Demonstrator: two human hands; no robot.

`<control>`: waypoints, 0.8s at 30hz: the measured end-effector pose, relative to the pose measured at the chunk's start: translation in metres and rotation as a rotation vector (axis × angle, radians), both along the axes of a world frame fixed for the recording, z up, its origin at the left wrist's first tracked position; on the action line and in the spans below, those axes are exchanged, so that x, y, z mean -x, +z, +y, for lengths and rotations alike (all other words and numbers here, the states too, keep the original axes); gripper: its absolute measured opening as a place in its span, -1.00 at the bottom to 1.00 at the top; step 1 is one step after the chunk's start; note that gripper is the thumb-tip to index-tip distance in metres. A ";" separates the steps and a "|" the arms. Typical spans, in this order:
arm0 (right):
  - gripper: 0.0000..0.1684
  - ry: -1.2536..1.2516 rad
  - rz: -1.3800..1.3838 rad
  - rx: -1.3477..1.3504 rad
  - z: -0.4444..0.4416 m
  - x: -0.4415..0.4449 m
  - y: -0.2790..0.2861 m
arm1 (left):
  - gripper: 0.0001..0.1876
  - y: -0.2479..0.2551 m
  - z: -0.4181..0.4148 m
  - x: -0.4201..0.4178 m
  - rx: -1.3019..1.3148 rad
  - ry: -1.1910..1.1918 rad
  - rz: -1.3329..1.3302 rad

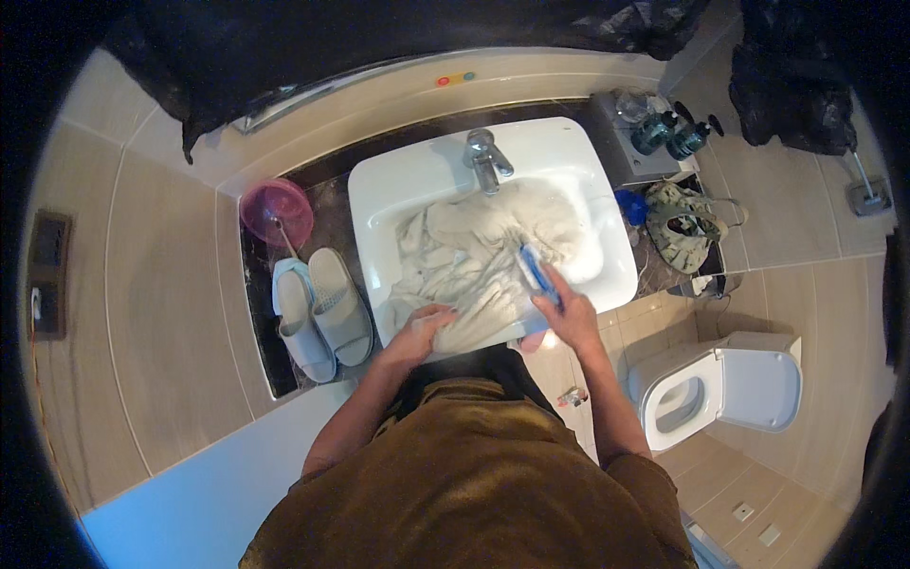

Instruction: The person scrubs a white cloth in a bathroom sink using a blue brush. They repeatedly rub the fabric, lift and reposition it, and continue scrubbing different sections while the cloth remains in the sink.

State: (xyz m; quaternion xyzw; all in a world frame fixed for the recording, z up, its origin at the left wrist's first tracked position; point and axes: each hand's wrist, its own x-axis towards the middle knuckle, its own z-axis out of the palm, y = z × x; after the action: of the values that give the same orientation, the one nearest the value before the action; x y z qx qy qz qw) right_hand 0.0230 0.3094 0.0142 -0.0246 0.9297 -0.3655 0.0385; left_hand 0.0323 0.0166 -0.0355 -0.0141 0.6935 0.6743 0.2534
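Observation:
A soaked off-white cloth [483, 249] lies bunched in the white washbasin [412, 174], with part of it drawn over the front rim. My left hand [424, 333] grips its edge at the front left. In my right hand [569, 313] is a blue-and-white scrubbing brush [538, 272], somewhat blurred, its head against the cloth right of the middle. White suds [586, 259] lie along the basin's right side. The chrome faucet [485, 160] stands behind the cloth; whether water runs from it I cannot tell.
Grey slippers [341, 306] and a pink plastic bowl [276, 211] stand on the dark counter at left. At right are pump bottles [654, 133] on a grey box [633, 160], and a patterned fabric bag [679, 227]. A toilet [679, 405] with its lid raised stands at lower right.

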 end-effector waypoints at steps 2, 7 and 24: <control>-0.38 0.049 0.058 -0.130 -0.009 0.025 0.017 | -0.58 0.004 0.002 -0.008 -0.206 0.175 -0.427; -0.48 0.378 0.353 -0.336 -0.048 0.088 -0.012 | -0.62 0.032 -0.006 -0.025 -0.212 0.091 -0.380; -0.52 0.153 0.062 -0.078 -0.032 0.088 -0.016 | -0.71 0.062 -0.036 -0.048 -0.095 0.020 -0.221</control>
State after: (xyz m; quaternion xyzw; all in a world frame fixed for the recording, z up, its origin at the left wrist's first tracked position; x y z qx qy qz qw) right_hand -0.0648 0.2774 -0.0017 -0.1051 0.9394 -0.3241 0.0383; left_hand 0.0806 -0.0193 0.0266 -0.0835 0.6285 0.7031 0.3220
